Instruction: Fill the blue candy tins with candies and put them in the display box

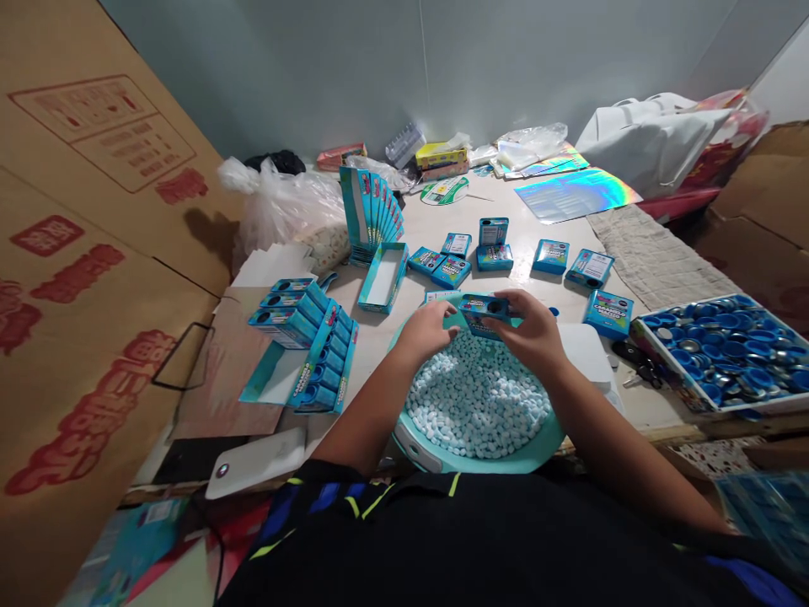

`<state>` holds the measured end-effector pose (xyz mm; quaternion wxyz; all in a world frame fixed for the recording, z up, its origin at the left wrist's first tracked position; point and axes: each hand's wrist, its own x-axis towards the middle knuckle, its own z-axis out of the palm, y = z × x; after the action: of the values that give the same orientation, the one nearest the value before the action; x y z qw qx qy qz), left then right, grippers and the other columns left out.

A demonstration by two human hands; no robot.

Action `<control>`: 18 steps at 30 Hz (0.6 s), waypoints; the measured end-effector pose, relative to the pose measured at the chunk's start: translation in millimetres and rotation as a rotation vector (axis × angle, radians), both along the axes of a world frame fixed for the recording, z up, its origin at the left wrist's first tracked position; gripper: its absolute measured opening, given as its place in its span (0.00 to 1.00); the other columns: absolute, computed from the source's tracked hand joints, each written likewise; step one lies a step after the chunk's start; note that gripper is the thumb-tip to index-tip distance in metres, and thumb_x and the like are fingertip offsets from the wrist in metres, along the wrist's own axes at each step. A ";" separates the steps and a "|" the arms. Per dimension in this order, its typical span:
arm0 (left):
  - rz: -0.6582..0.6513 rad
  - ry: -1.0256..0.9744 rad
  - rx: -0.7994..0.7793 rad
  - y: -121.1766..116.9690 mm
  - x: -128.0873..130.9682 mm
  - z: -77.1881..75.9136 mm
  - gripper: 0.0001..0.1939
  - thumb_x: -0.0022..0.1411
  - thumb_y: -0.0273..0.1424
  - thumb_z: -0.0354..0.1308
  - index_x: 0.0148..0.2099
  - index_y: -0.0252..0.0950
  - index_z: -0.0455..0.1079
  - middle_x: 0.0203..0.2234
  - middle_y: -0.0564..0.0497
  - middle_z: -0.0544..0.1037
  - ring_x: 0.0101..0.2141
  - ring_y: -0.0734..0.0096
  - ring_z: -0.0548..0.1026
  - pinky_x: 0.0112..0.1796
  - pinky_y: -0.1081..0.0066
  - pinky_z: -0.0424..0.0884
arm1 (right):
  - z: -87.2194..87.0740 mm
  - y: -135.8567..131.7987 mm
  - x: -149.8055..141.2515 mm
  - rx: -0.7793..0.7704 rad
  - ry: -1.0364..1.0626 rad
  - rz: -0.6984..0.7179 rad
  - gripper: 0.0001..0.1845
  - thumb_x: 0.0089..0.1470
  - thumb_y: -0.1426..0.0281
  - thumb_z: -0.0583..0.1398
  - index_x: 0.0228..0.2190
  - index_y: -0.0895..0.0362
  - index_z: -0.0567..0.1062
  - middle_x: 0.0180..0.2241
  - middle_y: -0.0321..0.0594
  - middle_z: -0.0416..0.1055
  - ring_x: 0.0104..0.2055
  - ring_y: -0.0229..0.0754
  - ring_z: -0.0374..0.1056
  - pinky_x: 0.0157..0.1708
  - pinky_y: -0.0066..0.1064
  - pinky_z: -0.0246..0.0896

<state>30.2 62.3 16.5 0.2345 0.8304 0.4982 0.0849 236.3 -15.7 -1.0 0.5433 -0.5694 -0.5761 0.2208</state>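
Note:
Above a mint-green basin (499, 462) of small pale-blue and white candies (474, 396), my right hand (536, 337) grips a small blue candy box (484, 315) by its right side. A dark round opening shows on the box's top. My left hand (428, 334) is just left of that box, fingers apart and slightly curled, with nothing visible in it. Behind the hands lie several similar small blue boxes (451, 271). To the left stands a display carton (325, 354) filled with blue boxes, with an open blue tray (383, 278) beyond it.
A white-edged box of blue caps (736, 350) sits at the right, near keys (638, 362) and a white device (585, 358). A tall cardboard carton (94, 253) walls off the left. Folded blue cartons (371, 206) and plastic bags (284, 206) stand behind; a white phone-like object (256, 464) lies front left.

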 end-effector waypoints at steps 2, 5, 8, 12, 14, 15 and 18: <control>-0.094 0.099 -0.074 -2.4 -1.2 -4.5 0.22 0.59 0.36 0.71 0.54 0.35 0.77 0.51 0.39 0.79 0.53 0.46 0.77 0.53 0.56 0.74 | 0.4 -0.4 -0.2 0.002 0.001 0.004 0.21 0.52 0.60 0.70 0.46 0.53 0.79 0.45 0.45 0.82 0.46 0.52 0.79 0.49 0.48 0.74; -0.208 0.226 -0.156 -3.6 -3.2 -12.5 0.28 0.45 0.37 0.79 0.49 0.36 0.81 0.46 0.40 0.80 0.51 0.40 0.78 0.50 0.55 0.76 | 2.4 -1.3 -1.7 -0.014 0.009 0.003 0.20 0.52 0.59 0.70 0.45 0.53 0.79 0.45 0.45 0.82 0.46 0.52 0.78 0.49 0.48 0.74; -0.268 0.282 -0.163 -2.7 -4.7 -19.4 0.30 0.42 0.38 0.80 0.50 0.39 0.82 0.47 0.41 0.78 0.52 0.40 0.77 0.48 0.55 0.76 | 4.3 -1.7 -2.8 -0.019 0.001 0.003 0.19 0.53 0.60 0.69 0.45 0.52 0.79 0.44 0.45 0.82 0.45 0.51 0.78 0.49 0.48 0.74; -0.331 0.289 -0.144 -1.3 -7.5 -23.9 0.31 0.40 0.39 0.80 0.49 0.41 0.82 0.42 0.45 0.77 0.42 0.49 0.80 0.40 0.60 0.77 | 3.3 -1.0 -2.1 -0.033 -0.023 0.016 0.19 0.54 0.59 0.69 0.46 0.52 0.79 0.45 0.45 0.82 0.45 0.52 0.78 0.49 0.48 0.74; -0.355 0.278 -0.154 -1.7 -8.8 -23.3 0.33 0.38 0.41 0.81 0.50 0.41 0.82 0.42 0.44 0.77 0.40 0.49 0.80 0.37 0.61 0.77 | 1.9 -0.4 -1.4 -0.039 -0.028 0.023 0.19 0.54 0.59 0.69 0.46 0.52 0.79 0.45 0.45 0.82 0.46 0.53 0.78 0.49 0.48 0.74; -0.358 0.275 -0.166 -2.2 -9.2 -22.5 0.35 0.37 0.41 0.81 0.50 0.41 0.82 0.43 0.44 0.77 0.40 0.49 0.80 0.37 0.61 0.77 | 1.3 -0.1 -1.2 -0.038 -0.028 0.026 0.19 0.53 0.59 0.69 0.46 0.52 0.79 0.46 0.45 0.82 0.47 0.53 0.78 0.49 0.48 0.75; -0.344 0.276 -0.205 -4.0 -8.9 -19.6 0.37 0.34 0.40 0.82 0.50 0.41 0.82 0.46 0.43 0.77 0.39 0.50 0.81 0.36 0.62 0.77 | 0.9 0.4 -1.5 -0.031 -0.026 0.026 0.18 0.53 0.58 0.69 0.45 0.52 0.79 0.45 0.45 0.82 0.46 0.53 0.78 0.49 0.49 0.75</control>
<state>21.2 58.3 -3.0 0.2585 0.8786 0.3827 -0.1216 234.8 -15.2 -0.1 0.5240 -0.5730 -0.5869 0.2292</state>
